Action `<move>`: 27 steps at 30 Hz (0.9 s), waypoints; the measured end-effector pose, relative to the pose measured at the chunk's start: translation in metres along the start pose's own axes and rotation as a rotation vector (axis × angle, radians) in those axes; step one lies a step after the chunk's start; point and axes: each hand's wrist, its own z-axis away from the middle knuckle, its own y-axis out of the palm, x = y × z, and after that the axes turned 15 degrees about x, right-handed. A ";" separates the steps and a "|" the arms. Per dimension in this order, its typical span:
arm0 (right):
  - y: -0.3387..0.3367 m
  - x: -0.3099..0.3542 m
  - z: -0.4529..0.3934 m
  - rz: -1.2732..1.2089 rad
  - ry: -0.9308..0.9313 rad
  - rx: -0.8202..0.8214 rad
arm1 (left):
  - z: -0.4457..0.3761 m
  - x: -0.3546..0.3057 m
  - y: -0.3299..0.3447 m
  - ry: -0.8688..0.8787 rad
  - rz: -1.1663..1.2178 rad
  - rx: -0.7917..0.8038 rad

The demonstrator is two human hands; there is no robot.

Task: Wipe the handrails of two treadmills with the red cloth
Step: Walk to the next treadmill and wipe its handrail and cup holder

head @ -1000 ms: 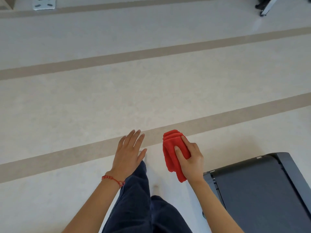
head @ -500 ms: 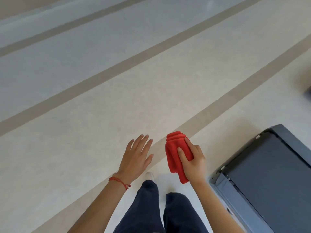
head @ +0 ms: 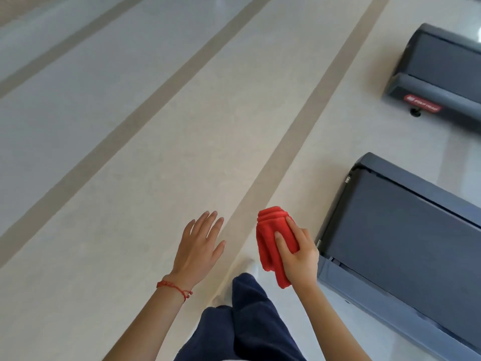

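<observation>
My right hand [head: 299, 252] grips a folded red cloth [head: 272, 238] in front of me, above the floor. My left hand [head: 199, 246] hovers flat beside it with fingers spread and nothing in it; a red string bracelet circles its wrist. The rear end of a dark grey treadmill deck [head: 406, 251] lies on the floor just right of the cloth. A second treadmill deck [head: 440, 71] with a red label lies farther away at the upper right. No handrails are in view.
The floor [head: 156, 152] is pale with tan stripes running diagonally. My dark blue trouser legs [head: 242, 321] and a white shoe [head: 250, 267] show at the bottom centre. A strip of floor separates the two treadmill ends.
The view has swung to the right, bringing the second treadmill into sight and more of the near one. Both hands keep the same pose, the cloth still held.
</observation>
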 end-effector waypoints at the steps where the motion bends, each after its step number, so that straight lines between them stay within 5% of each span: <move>1: -0.007 -0.001 -0.007 -0.001 0.009 -0.018 | -0.012 -0.002 -0.004 0.017 -0.006 -0.003; 18: -0.098 -0.001 -0.137 -0.127 0.144 -0.276 | -0.217 -0.031 -0.072 0.244 -0.071 0.038; 27: -0.124 0.021 -0.255 -0.130 0.246 -0.397 | -0.371 -0.017 -0.121 0.331 -0.077 0.188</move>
